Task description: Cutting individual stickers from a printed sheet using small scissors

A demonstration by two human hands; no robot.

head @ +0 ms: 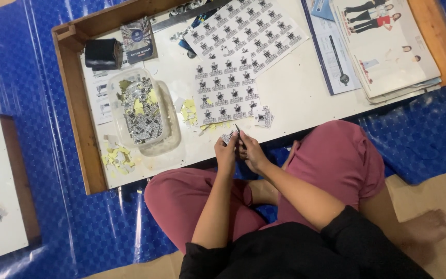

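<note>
Low white table with a wooden rim, set on a blue mat. At the far side lies a big label sheet, white with rows of small black marks; nearer, a smaller sheet of the same pattern. Beside its near right corner sits a little stack of cut labels. To the left, a clear tub holds loose cut labels, with yellow scraps on the table just in front of it. A dark roll rests in the far left corner, a small printed card beside it. Magazines are piled at right.

At the near edge, the left hand pinches a small label between its fingertips. The right hand touches it and grasps a thin dark tool, tip pointing up just above the label.
</note>
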